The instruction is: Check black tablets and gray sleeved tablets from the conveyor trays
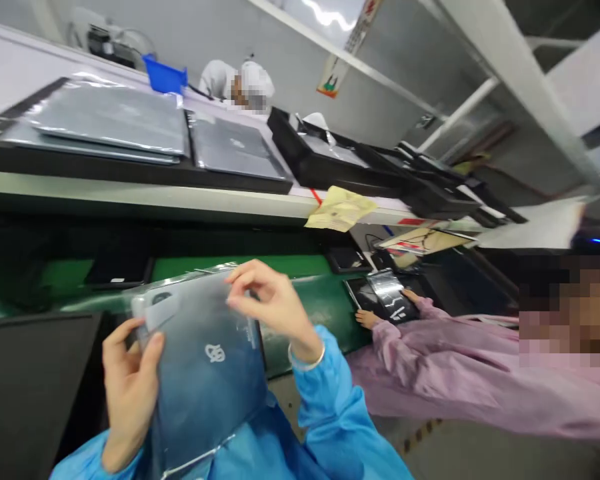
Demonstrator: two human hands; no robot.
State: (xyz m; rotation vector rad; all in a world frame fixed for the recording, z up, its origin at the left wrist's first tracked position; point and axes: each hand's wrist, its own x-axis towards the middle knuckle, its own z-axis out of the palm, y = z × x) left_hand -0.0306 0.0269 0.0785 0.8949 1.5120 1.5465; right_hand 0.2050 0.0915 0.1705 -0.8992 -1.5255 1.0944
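Found clamping tablet (207, 383) at seven o'clock in left hand (130, 383), with right hand (273, 303) at its one-o'clock corner, near-pinched, unable to confirm grip on film (173, 279); judged at film handling, calling for steady left support and light right touch.

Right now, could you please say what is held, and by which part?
The left hand holds a bagged tablet by its left edge; whether the right hand grips is unclear.
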